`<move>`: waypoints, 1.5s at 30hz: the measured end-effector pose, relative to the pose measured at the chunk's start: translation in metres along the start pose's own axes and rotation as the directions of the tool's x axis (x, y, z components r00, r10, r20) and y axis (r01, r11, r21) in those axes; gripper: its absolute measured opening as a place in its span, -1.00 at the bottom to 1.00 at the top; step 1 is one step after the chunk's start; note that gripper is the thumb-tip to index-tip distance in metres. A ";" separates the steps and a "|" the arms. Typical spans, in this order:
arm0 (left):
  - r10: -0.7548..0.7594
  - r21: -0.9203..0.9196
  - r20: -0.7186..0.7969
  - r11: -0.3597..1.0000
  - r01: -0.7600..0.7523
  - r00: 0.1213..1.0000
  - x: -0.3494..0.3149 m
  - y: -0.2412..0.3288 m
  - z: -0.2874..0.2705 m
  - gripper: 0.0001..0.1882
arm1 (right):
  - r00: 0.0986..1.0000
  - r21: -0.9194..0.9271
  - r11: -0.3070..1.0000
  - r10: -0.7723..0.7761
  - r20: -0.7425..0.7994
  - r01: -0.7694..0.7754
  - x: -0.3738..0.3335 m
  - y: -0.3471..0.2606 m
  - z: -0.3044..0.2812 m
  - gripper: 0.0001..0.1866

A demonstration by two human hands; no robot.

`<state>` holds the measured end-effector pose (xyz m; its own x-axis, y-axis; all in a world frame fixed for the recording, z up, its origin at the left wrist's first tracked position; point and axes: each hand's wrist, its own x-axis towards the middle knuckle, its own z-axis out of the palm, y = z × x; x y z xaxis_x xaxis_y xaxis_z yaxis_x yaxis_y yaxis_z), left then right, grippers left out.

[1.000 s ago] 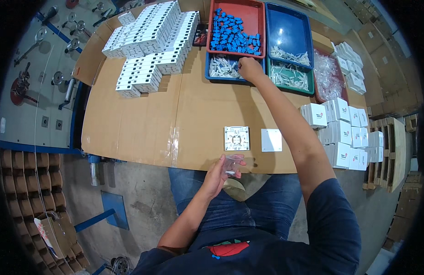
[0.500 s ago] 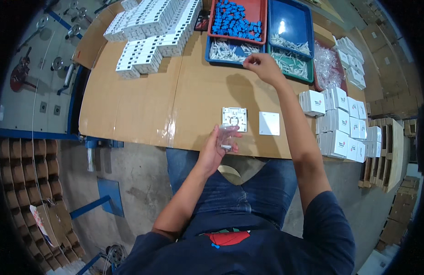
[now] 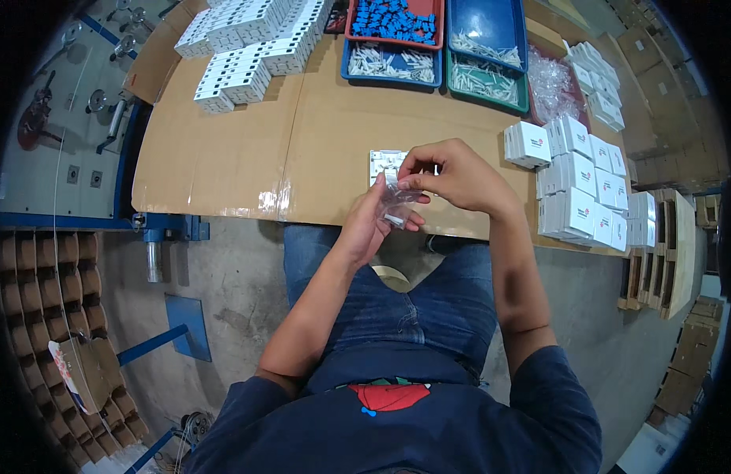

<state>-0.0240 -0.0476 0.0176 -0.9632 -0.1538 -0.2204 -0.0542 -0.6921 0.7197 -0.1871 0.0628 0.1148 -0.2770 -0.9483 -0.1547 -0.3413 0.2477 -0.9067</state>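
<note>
Now the clear bag (image 3: 399,207) sits in the left hand (image 3: 364,229), whose fingers curl around it from below, over the front edge of the cardboard-covered table (image 3: 211,162). Something small and white lies near the bottom of the bag. The right hand (image 3: 467,178) has just come back from the blue tray (image 3: 393,83) of white plugs (image 3: 373,62); its thumb and forefinger are pinched together at the mouth of the bag. Whether they grip the plastic or a small part, I cannot tell. That return suggests the work has shifted from picking out to bagging.

Just beyond the bag, partly covered by the hands, lies a square plate (image 3: 378,160). Toward the table's back edge, a red tray (image 3: 393,42) of blue clips overlaps the blue one, with a green tray (image 3: 492,105) alongside. White boxes (image 3: 579,174) stand stacked by the front right corner.
</note>
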 end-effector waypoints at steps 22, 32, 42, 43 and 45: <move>-0.043 -0.122 0.104 0.991 0.056 0.994 -0.005 0.000 0.017 -0.30 | 0.996 -0.039 0.998 -0.052 -0.077 0.049 -0.019 -0.004 -0.001 -0.79; -0.079 -0.103 -0.006 0.992 0.078 0.997 -0.003 -0.004 0.003 -0.29 | 0.963 -0.227 0.974 -0.078 -0.256 0.019 0.010 0.051 -0.051 -0.76; -0.084 -0.079 -0.011 0.993 0.083 0.996 -0.015 -0.009 -0.010 -0.29 | 0.773 -0.593 0.733 -0.148 -0.617 -0.333 0.079 0.210 -0.199 -0.84; -0.099 -0.085 -0.040 0.992 0.095 0.994 -0.017 -0.006 -0.003 -0.30 | 0.704 -0.603 0.689 -0.189 -0.685 -0.401 0.081 0.225 -0.212 -0.84; -0.111 -0.082 -0.010 0.991 0.109 0.994 -0.014 -0.009 0.002 -0.30 | 0.666 -0.573 0.626 -0.114 -0.737 -0.528 0.073 0.255 -0.246 -0.82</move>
<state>-0.0102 -0.0382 0.0157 -0.9486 -0.0836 -0.3054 -0.1375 -0.7602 0.6350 -0.5157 0.1061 -0.0312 -0.8080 -0.5133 0.2892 -0.5825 0.7697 -0.2614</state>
